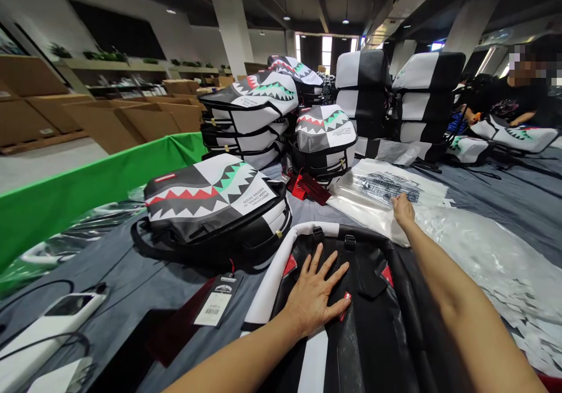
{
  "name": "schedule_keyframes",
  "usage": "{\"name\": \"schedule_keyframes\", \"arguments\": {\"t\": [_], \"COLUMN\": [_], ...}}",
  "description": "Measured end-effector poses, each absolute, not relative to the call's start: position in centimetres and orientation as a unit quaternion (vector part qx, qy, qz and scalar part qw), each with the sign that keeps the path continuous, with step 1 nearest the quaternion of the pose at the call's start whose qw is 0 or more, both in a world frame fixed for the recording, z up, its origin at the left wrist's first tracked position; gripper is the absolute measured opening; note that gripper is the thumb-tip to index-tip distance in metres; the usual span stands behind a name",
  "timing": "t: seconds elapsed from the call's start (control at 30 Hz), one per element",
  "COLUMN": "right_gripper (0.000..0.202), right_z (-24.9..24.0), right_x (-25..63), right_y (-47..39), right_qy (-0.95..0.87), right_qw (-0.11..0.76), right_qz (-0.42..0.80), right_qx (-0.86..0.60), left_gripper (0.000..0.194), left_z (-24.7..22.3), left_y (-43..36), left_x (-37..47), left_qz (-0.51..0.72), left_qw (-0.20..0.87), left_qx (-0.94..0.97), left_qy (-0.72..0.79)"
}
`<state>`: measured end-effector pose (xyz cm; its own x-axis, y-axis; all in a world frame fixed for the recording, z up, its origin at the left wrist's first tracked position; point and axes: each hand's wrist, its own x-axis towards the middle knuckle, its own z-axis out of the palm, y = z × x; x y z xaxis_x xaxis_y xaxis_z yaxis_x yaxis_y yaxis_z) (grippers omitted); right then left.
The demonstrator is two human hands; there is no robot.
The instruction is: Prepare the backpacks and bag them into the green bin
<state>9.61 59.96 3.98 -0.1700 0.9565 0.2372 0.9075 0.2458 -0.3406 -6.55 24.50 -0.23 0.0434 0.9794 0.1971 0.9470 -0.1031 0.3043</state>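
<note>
A black and white backpack [373, 323] lies back side up at the front centre, its straps and red tags showing. My left hand [314, 293] rests flat on it, fingers spread. Beyond the backpack on the right, my right hand [403, 210] has its fingers drawn together at the edge of a clear printed plastic bag [381, 185]. A finished-looking backpack with a shark-teeth print [206, 205] lies to the left. Between it and my left arm is a hang tag with a barcode [218, 300].
Stacked backpacks [250, 118] stand behind, with more stacks [362, 94] at the back right. Clear plastic bags [496, 264] cover the right side. A white device [57, 323] with cables lies front left. A person [504, 97] handles a backpack at the far right.
</note>
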Motion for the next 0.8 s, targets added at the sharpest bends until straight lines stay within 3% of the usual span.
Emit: {"name": "schedule_keyframes", "arguments": {"t": [0.37, 0.53, 0.6, 0.67, 0.8], "right_gripper": [0.023, 0.024, 0.029, 0.034, 0.029], "right_z": [16.8, 18.4, 18.3, 18.0, 16.8], "right_x": [10.6, 10.9, 11.3, 12.0, 14.5], "right_y": [52.2, 45.3, 42.4, 39.8, 38.1], "right_qy": [-0.850, -0.893, -0.911, -0.921, -0.924], "right_qw": [0.262, 0.281, 0.287, 0.279, 0.231], "right_qz": [0.036, 0.074, 0.119, 0.165, 0.173], "right_qx": [-0.456, -0.345, -0.272, -0.215, -0.252], "left_gripper": [0.071, 0.103, 0.106, 0.087, 0.016], "left_z": [-1.0, 3.9, 7.5, 10.7, 13.2], "left_y": [25.3, 31.8, 35.1, 37.7, 39.2], "left_x": [-6.1, -1.9, -0.8, -1.1, -4.9], "left_qz": [0.214, 0.423, 0.485, 0.496, 0.467], "left_qw": [-0.013, -0.050, -0.040, -0.073, -0.117], "left_qx": [0.724, 0.522, 0.425, 0.414, 0.572], "left_qy": [0.656, 0.739, 0.763, 0.760, 0.664]}}
